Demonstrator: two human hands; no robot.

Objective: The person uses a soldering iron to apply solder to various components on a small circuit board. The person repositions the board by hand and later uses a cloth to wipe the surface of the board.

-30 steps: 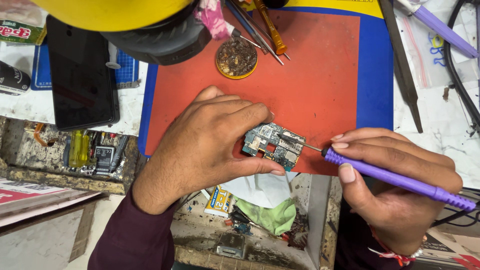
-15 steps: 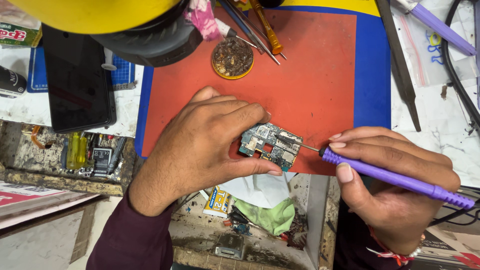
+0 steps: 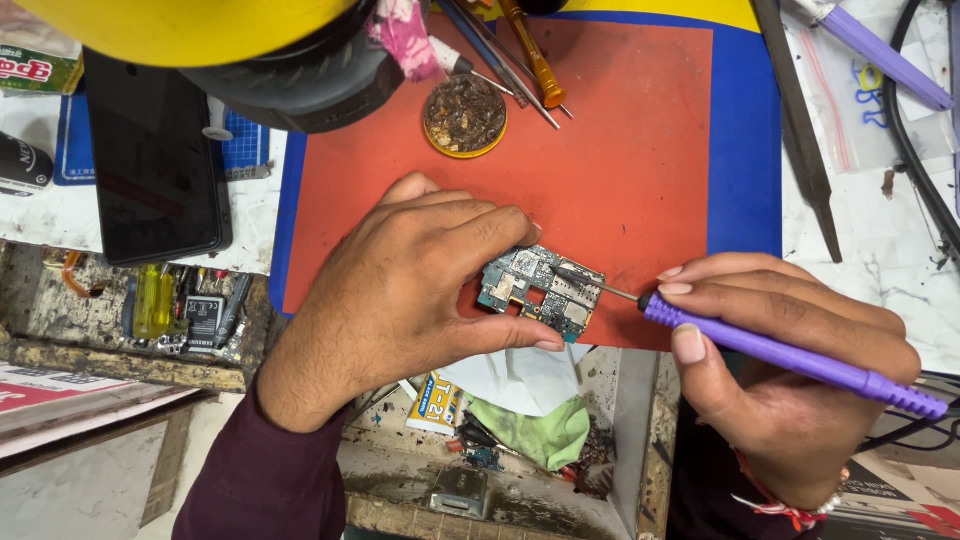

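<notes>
On the red mat (image 3: 620,150) near the bench's front edge, left hand (image 3: 400,285) pinches a small circuit board (image 3: 535,290) flat with thumb and fingers. Right hand (image 3: 790,370) is closed round a purple screwdriver (image 3: 790,355), tip touching the board's top right. Best done keeping the board pinned firm, tip seated square, light pressure, no slipping onto nearby parts.
</notes>
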